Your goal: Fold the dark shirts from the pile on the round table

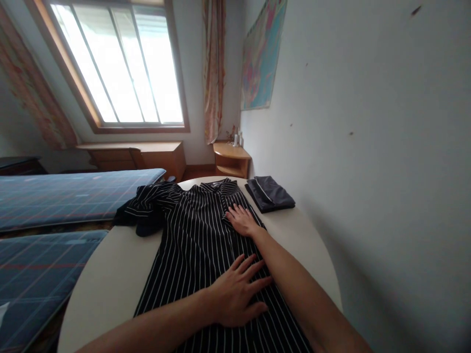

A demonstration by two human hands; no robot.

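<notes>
A black shirt with white stripes (195, 235) lies spread over the round white table (106, 279), its collar towards the far edge. One sleeve sticks out to the left, bunched over a dark piece of cloth (149, 224). My left hand (239, 291) rests flat on the lower right part of the shirt, fingers spread and pointing right. Farther up, my right hand (242, 220) lies flat on the shirt's right side near the shoulder, fingers stretched out. The right sleeve seems folded in over the front there. Neither hand grips the fabric.
Folded dark grey clothing (270, 192) sits at the table's far right. The white wall (368, 186) runs close along the right. Blue checked mattresses (73, 196) lie to the left. Beyond stand a corner shelf (231, 151) and a wooden desk (162, 152) under the window.
</notes>
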